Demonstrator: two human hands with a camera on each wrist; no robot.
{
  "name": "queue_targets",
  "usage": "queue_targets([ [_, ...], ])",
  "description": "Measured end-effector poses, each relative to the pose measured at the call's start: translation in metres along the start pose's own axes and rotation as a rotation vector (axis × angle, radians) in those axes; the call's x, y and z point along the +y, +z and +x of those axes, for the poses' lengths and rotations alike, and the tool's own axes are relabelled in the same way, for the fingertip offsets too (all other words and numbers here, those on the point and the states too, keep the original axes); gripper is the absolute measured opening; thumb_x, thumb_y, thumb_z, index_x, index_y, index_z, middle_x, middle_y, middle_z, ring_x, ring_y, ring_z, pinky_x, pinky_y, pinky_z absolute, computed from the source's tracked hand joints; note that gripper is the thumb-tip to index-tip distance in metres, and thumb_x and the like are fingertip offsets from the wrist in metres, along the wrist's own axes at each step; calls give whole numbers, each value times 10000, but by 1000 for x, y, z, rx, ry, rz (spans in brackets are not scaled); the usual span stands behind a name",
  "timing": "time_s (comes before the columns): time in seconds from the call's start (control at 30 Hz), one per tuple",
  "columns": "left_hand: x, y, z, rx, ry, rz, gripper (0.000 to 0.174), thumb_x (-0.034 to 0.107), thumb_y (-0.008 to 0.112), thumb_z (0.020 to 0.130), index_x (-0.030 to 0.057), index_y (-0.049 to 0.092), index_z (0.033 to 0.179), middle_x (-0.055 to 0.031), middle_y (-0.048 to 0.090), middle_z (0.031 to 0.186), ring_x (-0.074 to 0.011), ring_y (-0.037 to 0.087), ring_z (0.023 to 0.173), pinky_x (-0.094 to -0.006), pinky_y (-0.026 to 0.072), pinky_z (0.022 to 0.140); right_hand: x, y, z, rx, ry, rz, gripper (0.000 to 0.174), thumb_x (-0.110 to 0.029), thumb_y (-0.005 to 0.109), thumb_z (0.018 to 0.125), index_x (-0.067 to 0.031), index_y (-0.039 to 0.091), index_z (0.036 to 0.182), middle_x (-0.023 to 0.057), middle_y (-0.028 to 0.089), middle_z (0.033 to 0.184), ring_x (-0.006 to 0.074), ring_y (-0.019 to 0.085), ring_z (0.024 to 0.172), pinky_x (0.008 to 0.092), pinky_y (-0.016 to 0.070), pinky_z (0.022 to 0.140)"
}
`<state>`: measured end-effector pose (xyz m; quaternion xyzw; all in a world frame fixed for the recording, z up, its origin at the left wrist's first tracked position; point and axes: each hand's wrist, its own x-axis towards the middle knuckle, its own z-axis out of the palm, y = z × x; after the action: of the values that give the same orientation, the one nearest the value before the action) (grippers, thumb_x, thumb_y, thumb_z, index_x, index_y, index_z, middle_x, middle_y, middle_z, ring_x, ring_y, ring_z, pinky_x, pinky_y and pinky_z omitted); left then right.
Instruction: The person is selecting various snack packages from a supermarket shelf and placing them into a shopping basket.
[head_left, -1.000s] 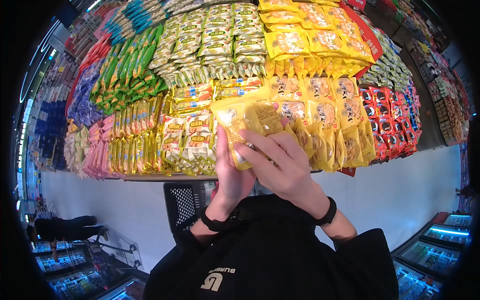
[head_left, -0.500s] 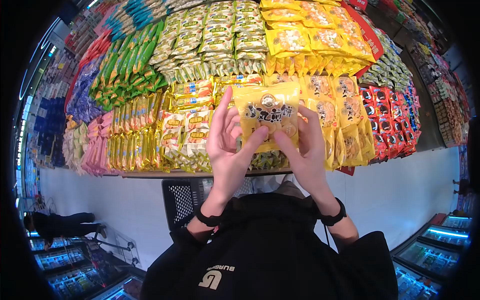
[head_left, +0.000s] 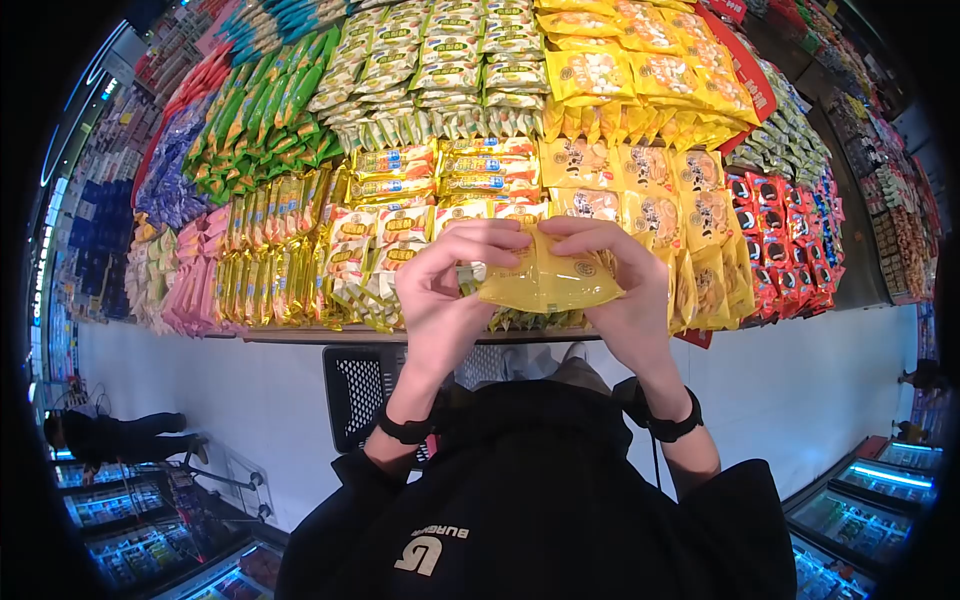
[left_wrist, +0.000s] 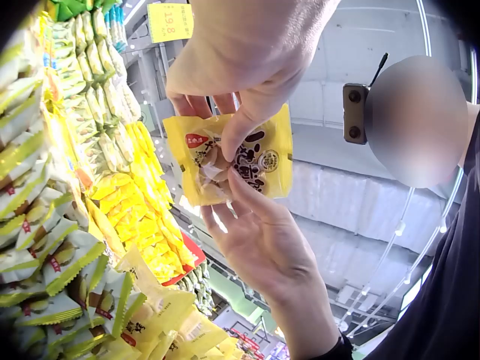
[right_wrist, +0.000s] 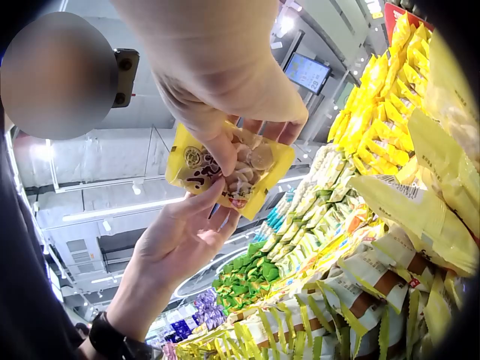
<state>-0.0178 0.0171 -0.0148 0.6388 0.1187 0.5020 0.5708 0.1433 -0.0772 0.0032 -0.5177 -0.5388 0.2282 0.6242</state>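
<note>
Both hands hold one yellow snack bag (head_left: 548,285) in front of the shelf, at chest height. It lies tipped nearly flat, its top edge toward me. My left hand (head_left: 447,285) pinches the bag's left end, fingers curled over the edge. At the right end my right hand (head_left: 625,292) grips it the same way. In the left wrist view the left hand (left_wrist: 238,71) pinches the bag (left_wrist: 259,154) from above and the right hand (left_wrist: 262,240) is under it. The right wrist view shows the printed bag (right_wrist: 225,169) between the right hand (right_wrist: 217,79) and the left hand (right_wrist: 187,232).
A tall sloping display of snack packs (head_left: 480,120) fills the view ahead: green, yellow, pink and red rows. A black shopping basket (head_left: 362,398) stands below my arms against the white shelf base. Another person (head_left: 115,440) is at lower left. Freezer cases (head_left: 870,500) are at lower right.
The bag was turned from its back to its printed front, then tipped down flat and lowered a little. Both hands shifted from its lower edge to its two ends.
</note>
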Motion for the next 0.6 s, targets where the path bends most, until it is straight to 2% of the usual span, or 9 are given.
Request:
queue_targets([
  [0.17,4,1,-1,-25,20,51,216,-133,724,663,6,690,825,-122,725,1006,-256,616,1104,-370,475,961,-2,2,-2,12,-63,-10,264,67,724,693,-44,676,927,101,705,1115,244,668,1056,345,520,922],
  [0.37,7,2,-3,-33,13,62,202,-128,734,657,9,694,800,-117,730,985,-257,612,1106,-369,474,957,-2,0,-4,-6,-118,-75,257,44,737,686,-58,676,914,109,710,1107,254,668,1064,351,523,918],
  [0.47,5,-1,-3,-57,51,57,240,-145,730,678,3,687,862,-119,723,1014,-259,627,1099,-366,482,962,-2,0,-5,-8,-118,-89,253,35,741,719,-47,677,950,102,716,1093,237,684,1022,336,529,900],
  [0.6,17,9,-4,60,-94,-21,328,-147,722,751,-38,618,1043,-142,698,1070,-214,657,1057,-321,527,927,-11,5,-7,22,46,-39,271,-14,736,803,-18,648,1059,98,725,1052,187,699,917,305,534,851],
])
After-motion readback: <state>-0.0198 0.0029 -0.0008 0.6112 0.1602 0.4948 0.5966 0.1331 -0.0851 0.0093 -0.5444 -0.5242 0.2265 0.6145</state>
